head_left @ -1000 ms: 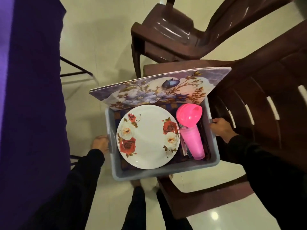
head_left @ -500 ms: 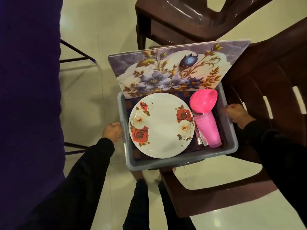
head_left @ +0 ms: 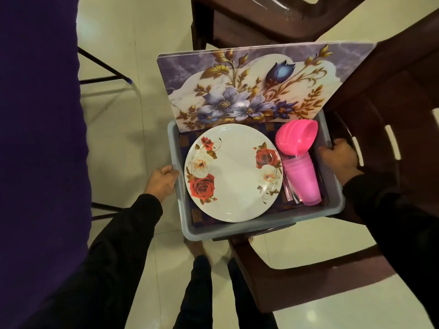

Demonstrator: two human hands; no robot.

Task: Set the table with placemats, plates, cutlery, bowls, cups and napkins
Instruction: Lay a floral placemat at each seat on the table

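Carrying the whole table setting in one grey bin (head_left: 249,230), held level over the floor (head_left: 133,110) beside the brown chair (head_left: 392,96). Placemats (head_left: 247,84) stand on edge against the far wall of the bin, leaning away from me, floral face toward me; too wide to lie flat inside, so they ride upright and overhang the right rim. Rose-patterned plate (head_left: 234,173) lies flat in the middle, tilted a little, resting on a dark patterned cloth (head_left: 202,216) that may be the napkins, though I cannot be sure. Pink bowls (head_left: 297,138) sit nested and tipped on their side, mouth to the right, propped on the rim of the stacked pink cups (head_left: 303,179), which lie on their side along the right wall. Cutlery (head_left: 291,192) shows only as a few pale handles wedged between plate and cups.

My left hand (head_left: 162,181) grips the left rim, fingers curled over the edge. My right hand (head_left: 338,157) grips the right rim the same way. One hand on each side keeps the load balanced, since the loose cups and bowls would roll if it tipped.

Purple-covered table (head_left: 40,138) runs along my left, near the bin. Nothing is laid out yet; I judge the job is at its start, with the bin needing a resting place first.
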